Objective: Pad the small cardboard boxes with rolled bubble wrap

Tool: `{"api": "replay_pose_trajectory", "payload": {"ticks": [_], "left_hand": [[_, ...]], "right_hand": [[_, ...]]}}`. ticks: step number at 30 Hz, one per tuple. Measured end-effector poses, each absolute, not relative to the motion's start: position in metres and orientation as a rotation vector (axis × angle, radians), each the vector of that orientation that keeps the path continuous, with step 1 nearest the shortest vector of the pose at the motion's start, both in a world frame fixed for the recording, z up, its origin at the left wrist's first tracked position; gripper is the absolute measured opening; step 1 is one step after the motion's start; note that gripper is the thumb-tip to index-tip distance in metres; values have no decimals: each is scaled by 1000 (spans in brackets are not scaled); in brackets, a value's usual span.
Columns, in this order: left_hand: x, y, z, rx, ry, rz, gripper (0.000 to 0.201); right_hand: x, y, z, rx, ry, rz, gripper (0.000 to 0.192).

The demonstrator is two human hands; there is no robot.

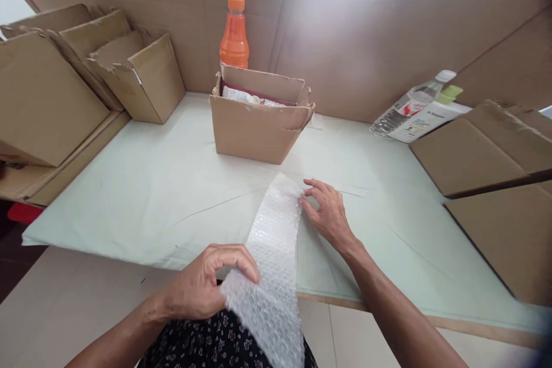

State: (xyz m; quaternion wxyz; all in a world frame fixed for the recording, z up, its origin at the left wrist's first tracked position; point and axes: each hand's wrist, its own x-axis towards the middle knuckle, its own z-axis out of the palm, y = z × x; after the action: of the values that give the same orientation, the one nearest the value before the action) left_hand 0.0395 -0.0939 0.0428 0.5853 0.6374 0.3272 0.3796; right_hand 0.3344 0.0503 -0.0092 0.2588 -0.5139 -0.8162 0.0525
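A strip of bubble wrap (273, 253) was laid lengthwise from the bottom centre of the frame up toward the middle, its long axis tilted slightly rightward. Its near end was pinched by the left hand (207, 287), closed on it at the lower centre, just off the table (129, 195) edge. The right hand (328, 213) was spread open and pressed flat against the strip's far right edge, right of centre. Beyond the far end, an open cardboard box (259, 126) was seen, with an orange bottle (234, 34) behind it.
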Motion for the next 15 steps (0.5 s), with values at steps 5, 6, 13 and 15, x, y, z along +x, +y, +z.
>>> {"api": "replay_pose_trajectory", "payload": {"ticks": [5,6,13,15], "left_hand": [[34,-103,52,1597,820,859,23],[32,-101,50,1585,901,839,21],[23,-86,24,1383,1280,813,18],[23,-80,21,1391,1314,835,17]], "right_hand": [[266,73,21,-1202,-2219,59,8],[255,79,23,-1206,-2243,81,10],[256,66,14,-1129,-2276,440,28],[270,47,18,-1123,-2229,534,23]]}}
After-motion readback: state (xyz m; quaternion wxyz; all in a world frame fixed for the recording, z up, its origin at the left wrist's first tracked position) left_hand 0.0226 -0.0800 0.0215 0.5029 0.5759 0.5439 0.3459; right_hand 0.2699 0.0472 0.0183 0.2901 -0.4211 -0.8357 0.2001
